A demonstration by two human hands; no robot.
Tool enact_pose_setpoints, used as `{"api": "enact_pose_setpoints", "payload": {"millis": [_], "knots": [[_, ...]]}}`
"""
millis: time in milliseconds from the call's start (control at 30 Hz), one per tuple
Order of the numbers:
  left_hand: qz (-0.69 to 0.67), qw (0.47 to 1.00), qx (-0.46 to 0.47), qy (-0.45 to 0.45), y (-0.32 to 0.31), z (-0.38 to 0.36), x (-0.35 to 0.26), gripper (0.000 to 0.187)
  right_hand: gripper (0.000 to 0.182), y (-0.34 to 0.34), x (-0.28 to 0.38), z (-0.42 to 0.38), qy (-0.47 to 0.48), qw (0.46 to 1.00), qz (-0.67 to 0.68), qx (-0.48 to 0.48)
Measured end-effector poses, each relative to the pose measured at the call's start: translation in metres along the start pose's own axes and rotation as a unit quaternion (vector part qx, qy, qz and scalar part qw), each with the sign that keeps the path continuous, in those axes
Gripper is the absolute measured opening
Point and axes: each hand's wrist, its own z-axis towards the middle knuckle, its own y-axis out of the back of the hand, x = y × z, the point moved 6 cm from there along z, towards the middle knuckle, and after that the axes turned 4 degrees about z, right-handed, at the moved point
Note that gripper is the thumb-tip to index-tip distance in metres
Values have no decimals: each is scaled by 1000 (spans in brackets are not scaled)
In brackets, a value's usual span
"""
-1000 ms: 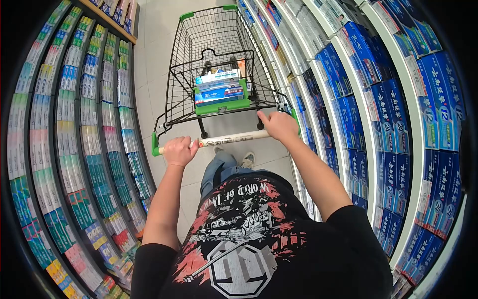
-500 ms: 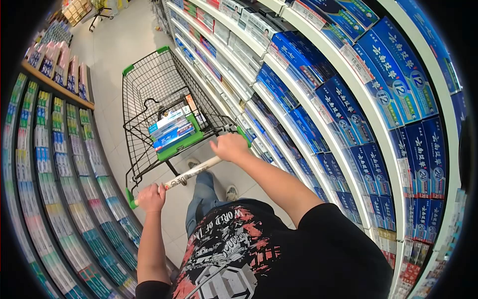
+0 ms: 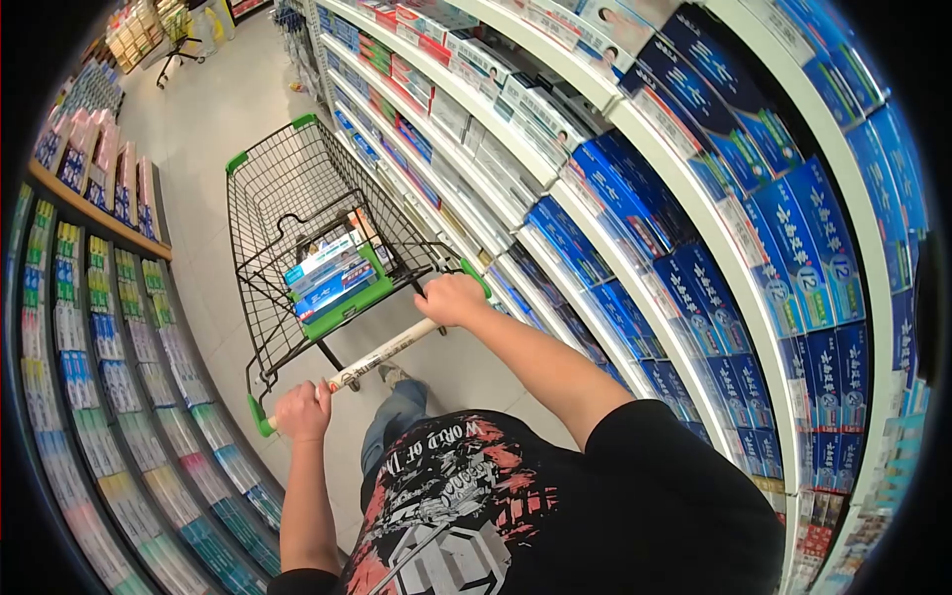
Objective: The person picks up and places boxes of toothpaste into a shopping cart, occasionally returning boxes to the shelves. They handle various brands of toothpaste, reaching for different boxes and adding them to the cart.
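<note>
Both my hands are wrapped round the pale handlebar (image 3: 382, 355) of a shopping cart. My left hand (image 3: 302, 410) grips it near the green end cap at the left. Toward the right end, my right hand (image 3: 452, 299) is closed on the same bar. The black wire shopping cart (image 3: 288, 178) has green corner pieces and a green fold-out seat panel (image 3: 347, 309). In the seat lie blue and white boxes (image 3: 332, 283), with a darker box behind them. The large basket beyond the seat shows bare wire mesh.
Shelves of boxed toothpaste (image 3: 704, 297) curve close along my right. On the left stands a rack of toothbrush packs (image 3: 129, 397), with pink-topped boxes (image 3: 109, 169) on a wooden ledge beyond it. Pale tiled floor (image 3: 198, 198) runs ahead toward a wheeled stand (image 3: 178, 50).
The shelves on both sides have slid back toward me as the cart moves forward along the aisle. My feet have changed position in the stride. Both hands keep their hold on the handlebar.
</note>
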Motion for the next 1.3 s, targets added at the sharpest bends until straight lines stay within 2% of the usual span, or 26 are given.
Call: {"api": "enact_pose_setpoints", "payload": {"millis": [133, 267, 533, 600, 633, 700, 767, 800, 867, 933, 967, 1000, 1067, 1100, 1167, 1267, 1300], "knots": [[-19, 999, 34, 17, -11, 28, 6, 41, 47, 11, -2, 36, -3, 1000, 3, -28], [-24, 999, 27, -5, -21, 50, 13, 41, 50, 15, -3, 62, -19, 1000, -10, 15], [-44, 993, 103, 20, -30, 81, 26, 47, 45, 28, 6, 89, -44, 998, -12, 32], [-87, 973, 202, 66, -35, 88, 33, 51, 45, 32, 9, 92, -53, 998, -9, 20], [-79, 972, 210, 73, -25, 99, 34, 51, 45, 34, 10, 94, -46, 999, -10, 18], [-147, 927, 323, 123, -22, 108, 37, 55, 47, 28, 6, 103, -45, 998, -16, 42], [-164, 901, 385, 116, -28, 114, 45, 57, 49, 21, -1, 109, -54, 997, -29, 42], [-195, 894, 388, 114, -27, 127, 55, 48, 48, 32, 14, 102, -31, 999, -30, 32], [-220, 928, 274, 122, -32, 155, 67, 30, 45, 32, 16, 99, -21, 999, -20, 17], [-291, 921, 197, 170, -58, 180, 84, 30, 44, 33, 16, 96, -22, 999, -29, -11], [-241, 915, 254, 202, -76, 190, 91, 33, 44, 33, 18, 94, -19, 999, -29, -10], [-240, 914, 254, 204, -93, 198, 93, 33, 44, 34, 20, 92, -20, 999, -28, -13], [-149, 958, 195, 150, -128, 210, 96, 50, 44, 32, 23, 88, -21, 999, -27, -16], [-151, 957, 195, 151, -148, 214, 97, 50, 45, 29, 23, 86, -22, 999, -30, -20], [-100, 983, 142, 63, -170, 225, 88, 70, 46, 27, 22, 80, -29, 999, -35, -23], [-57, 987, 131, 66, -177, 237, 85, 74, 45, 23, 24, 70, -52, 998, -21, -7], [-55, 983, 159, 67, -182, 237, 85, 76, 45, 18, 23, 68, -38, 999, -18, -17]]}}
